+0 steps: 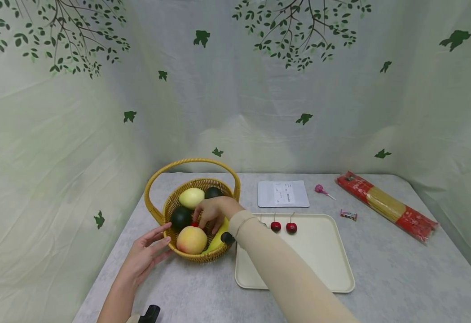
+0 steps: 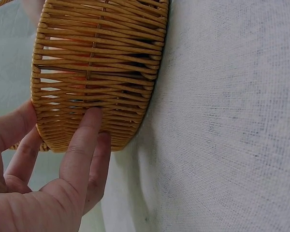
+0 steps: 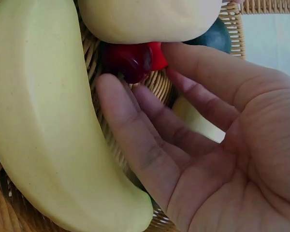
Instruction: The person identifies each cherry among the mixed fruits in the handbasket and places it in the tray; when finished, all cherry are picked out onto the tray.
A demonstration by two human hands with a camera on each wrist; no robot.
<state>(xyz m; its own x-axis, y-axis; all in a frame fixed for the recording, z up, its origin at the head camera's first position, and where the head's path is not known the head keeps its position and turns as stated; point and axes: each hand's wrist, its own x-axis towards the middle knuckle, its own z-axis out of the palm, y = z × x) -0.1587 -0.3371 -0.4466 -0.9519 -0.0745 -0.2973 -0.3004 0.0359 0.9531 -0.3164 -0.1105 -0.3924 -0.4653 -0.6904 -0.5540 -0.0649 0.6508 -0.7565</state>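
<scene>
The wicker basket (image 1: 196, 258) holds a peach (image 1: 191, 240), a yellow-green fruit (image 1: 191, 198), dark green fruits (image 1: 181, 217) and a banana (image 3: 43, 111). My left hand (image 1: 144, 256) touches the basket's near left side, fingers extended against the weave in the left wrist view. Inside the basket, my right hand (image 1: 214, 212) points down between peach and banana. Its parted fingers (image 3: 117, 96) and thumb lie beside a dark red cherry (image 3: 128, 60) and a brighter red piece (image 3: 158, 55); firm contact cannot be made out.
Right of the basket, a cream tray (image 1: 320, 255) bears cherries (image 1: 291, 228) near its back edge, partly behind my right sleeve. Behind it lies a white packet (image 1: 283, 194). Farther right are a lollipop (image 1: 319, 189), a wrapped candy (image 1: 348, 215) and a red-and-yellow noodle pack (image 1: 385, 206).
</scene>
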